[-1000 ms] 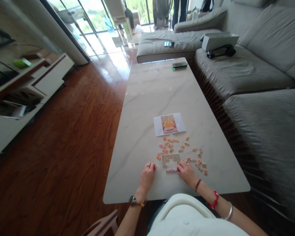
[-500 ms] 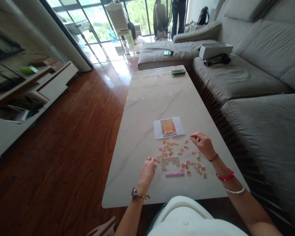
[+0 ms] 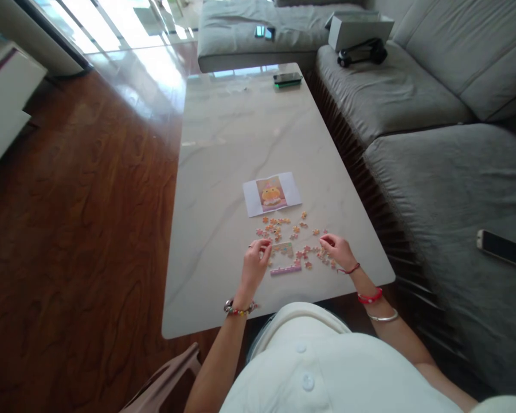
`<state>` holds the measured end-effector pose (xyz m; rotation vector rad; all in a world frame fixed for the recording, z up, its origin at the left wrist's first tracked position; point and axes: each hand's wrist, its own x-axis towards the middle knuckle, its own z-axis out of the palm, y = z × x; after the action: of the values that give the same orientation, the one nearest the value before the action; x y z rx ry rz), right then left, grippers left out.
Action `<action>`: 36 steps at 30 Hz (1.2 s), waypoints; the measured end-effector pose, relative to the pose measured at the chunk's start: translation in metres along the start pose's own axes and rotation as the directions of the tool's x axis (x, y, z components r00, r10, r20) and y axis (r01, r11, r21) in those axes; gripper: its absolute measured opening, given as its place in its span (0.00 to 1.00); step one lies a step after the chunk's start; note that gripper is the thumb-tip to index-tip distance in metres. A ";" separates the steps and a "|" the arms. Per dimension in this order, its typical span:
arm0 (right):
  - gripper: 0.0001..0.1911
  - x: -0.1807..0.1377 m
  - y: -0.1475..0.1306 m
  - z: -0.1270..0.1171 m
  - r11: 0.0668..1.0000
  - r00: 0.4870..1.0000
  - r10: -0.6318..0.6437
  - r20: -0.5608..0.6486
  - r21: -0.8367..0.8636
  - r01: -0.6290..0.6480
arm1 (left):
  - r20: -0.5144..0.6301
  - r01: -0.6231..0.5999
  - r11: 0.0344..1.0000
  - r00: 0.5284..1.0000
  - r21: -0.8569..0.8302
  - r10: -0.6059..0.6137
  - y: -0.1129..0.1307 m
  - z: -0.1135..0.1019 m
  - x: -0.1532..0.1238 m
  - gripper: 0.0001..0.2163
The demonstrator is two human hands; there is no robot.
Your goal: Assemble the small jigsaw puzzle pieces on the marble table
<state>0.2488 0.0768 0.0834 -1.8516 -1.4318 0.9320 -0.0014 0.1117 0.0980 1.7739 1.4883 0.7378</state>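
Note:
Small orange, pink and yellow jigsaw pieces (image 3: 276, 228) lie scattered on the table. Nearest me is a partly joined jigsaw (image 3: 285, 249), its left side covered by my left hand. A purple strip of joined pieces (image 3: 286, 269) lies just below it. My left hand (image 3: 253, 265) has thumb and fingers pinched at the jigsaw's upper left; what they hold is too small to make out. Over the loose pieces on the right, my right hand (image 3: 339, 252) is also pinched, its fingertips hiding anything between them. Beyond the pieces rests a paper sheet with a printed picture (image 3: 272, 194).
The marble-patterned table (image 3: 215, 189) has a dark device with a green edge (image 3: 287, 80) at its far end. A grey sofa (image 3: 447, 166) runs along the right, bearing a phone (image 3: 505, 249), a white box (image 3: 361, 30) and a black folded device (image 3: 362, 53).
My view has tilted down. My right hand has come from beside the paper sheet back toward me, over the right-hand pieces. My left hand has moved right, onto the jigsaw's left side.

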 end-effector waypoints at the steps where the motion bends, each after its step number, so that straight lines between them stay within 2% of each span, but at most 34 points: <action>1: 0.15 -0.008 0.010 0.002 0.999 0.999 0.036 -0.004 -0.011 -0.036 | 0.042 0.016 1.000 0.999 -0.002 -0.016 -0.005 0.007 -0.011 0.08; 5: 0.15 -0.033 0.037 0.004 0.993 0.993 0.113 0.016 -0.026 -0.113 | 0.177 0.064 0.998 0.982 0.018 -0.066 -0.018 0.025 -0.043 0.07; 10: 0.14 -0.034 0.038 0.006 0.992 0.991 0.128 0.040 -0.029 -0.126 | 0.239 0.069 0.997 0.968 0.019 -0.071 -0.018 0.036 -0.048 0.07; 14: 0.14 -0.010 0.025 0.010 0.996 0.996 0.086 0.036 -0.023 -0.085 | 0.229 0.062 0.998 0.972 0.004 -0.061 -0.019 0.041 -0.027 0.07; 17: 0.14 0.022 0.010 0.014 1.000 1.000 0.016 0.008 -0.025 -0.015 | 0.168 0.048 0.999 0.985 -0.005 -0.047 -0.020 0.039 0.005 0.07; 22: 0.14 0.092 -0.027 0.020 0.991 0.990 -0.135 -0.048 -0.023 0.134 | 0.019 0.013 1.000 1.000 -0.001 -0.013 -0.014 0.023 0.072 0.06; 25: 0.14 0.119 -0.047 0.023 0.978 0.975 -0.207 -0.080 -0.033 0.205 | -0.066 0.034 0.999 0.997 0.024 -0.033 -0.009 0.010 0.096 0.06; 29: 0.14 0.128 -0.059 0.027 0.972 0.970 -0.232 -0.073 -0.054 0.228 | -0.100 0.061 0.998 0.993 0.030 -0.058 -0.012 0.002 0.103 0.06; 36: 0.14 0.130 -0.055 0.028 0.975 0.975 -0.215 -0.050 -0.070 0.211 | -0.121 0.098 0.995 0.988 0.031 -0.094 -0.029 -0.003 0.099 0.06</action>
<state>0.2180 0.2167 0.0909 -1.7136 -1.6047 0.7296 -0.0029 0.2120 0.0750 1.6978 1.6645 0.7839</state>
